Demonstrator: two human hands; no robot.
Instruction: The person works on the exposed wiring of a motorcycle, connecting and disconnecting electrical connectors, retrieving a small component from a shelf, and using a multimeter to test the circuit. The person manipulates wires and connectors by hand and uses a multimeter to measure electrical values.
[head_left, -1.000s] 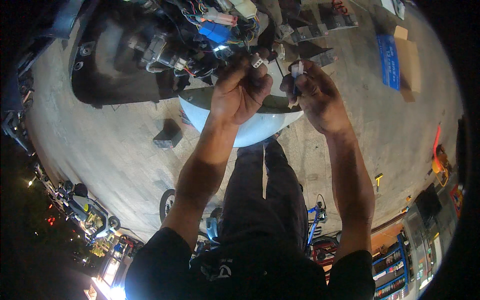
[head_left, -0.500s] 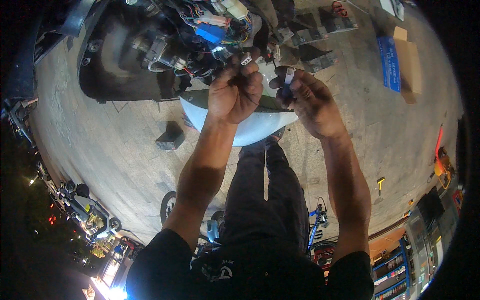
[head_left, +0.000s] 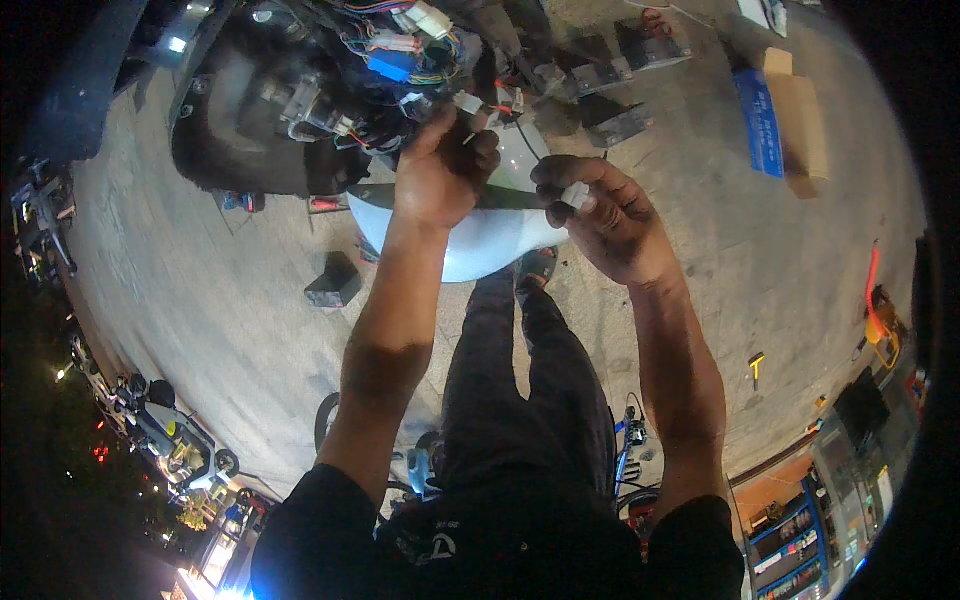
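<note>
My left hand [head_left: 438,178] is closed by the wiring, its fingers curled around small white parts. A white plug connector [head_left: 467,102] shows just beyond its fingertips; how the fingers grip it is partly hidden. To the right and a little nearer, my right hand [head_left: 615,222] pinches another white plastic connector [head_left: 574,195] between thumb and fingers. The two hands are apart. Ahead of them lies a bundle of coloured wires [head_left: 455,70] with a blue connector block [head_left: 391,65]. Below the hands curves a pale blue-white body panel [head_left: 450,245].
A dark plastic housing [head_left: 225,150] lies to the left of the wiring. Dark boxes [head_left: 615,122] and an open blue cardboard box [head_left: 797,125] are on the right. A small black box [head_left: 334,280] and a yellow-handled tool [head_left: 757,371] lie on the paved floor.
My right hand has come slightly down and turned the connector, which now shows a broader white face. The left hand has shifted a little left. The whole view has shifted slightly.
</note>
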